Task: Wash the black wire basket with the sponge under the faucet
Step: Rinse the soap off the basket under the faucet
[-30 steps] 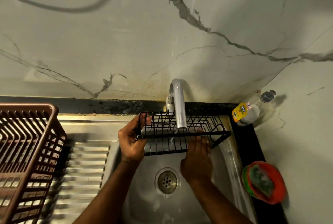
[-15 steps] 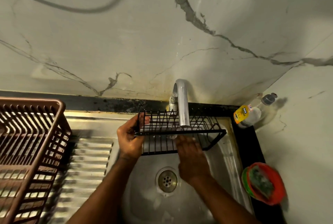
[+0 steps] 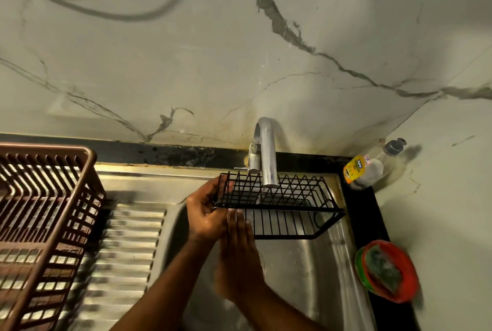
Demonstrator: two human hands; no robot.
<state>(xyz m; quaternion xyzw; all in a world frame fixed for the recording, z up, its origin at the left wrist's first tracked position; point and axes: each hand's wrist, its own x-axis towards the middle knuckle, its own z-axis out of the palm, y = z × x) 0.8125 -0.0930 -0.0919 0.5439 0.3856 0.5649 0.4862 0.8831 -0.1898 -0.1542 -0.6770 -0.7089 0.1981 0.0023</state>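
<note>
The black wire basket (image 3: pixel 277 205) hangs over the steel sink basin (image 3: pixel 300 272), directly beneath the chrome faucet spout (image 3: pixel 267 155). The left hand (image 3: pixel 206 213) holds its left end, fingers curled round the rim wire. The right hand (image 3: pixel 237 251) is blurred, fingers straight and close together against the basket's front face, holding nothing. The green sponge (image 3: pixel 383 269) lies in its red-rimmed dish (image 3: pixel 407 285) on the dark surface, well apart. This looks like bare-handed rinsing; next, the right hand probably must fetch the sponge.
</note>
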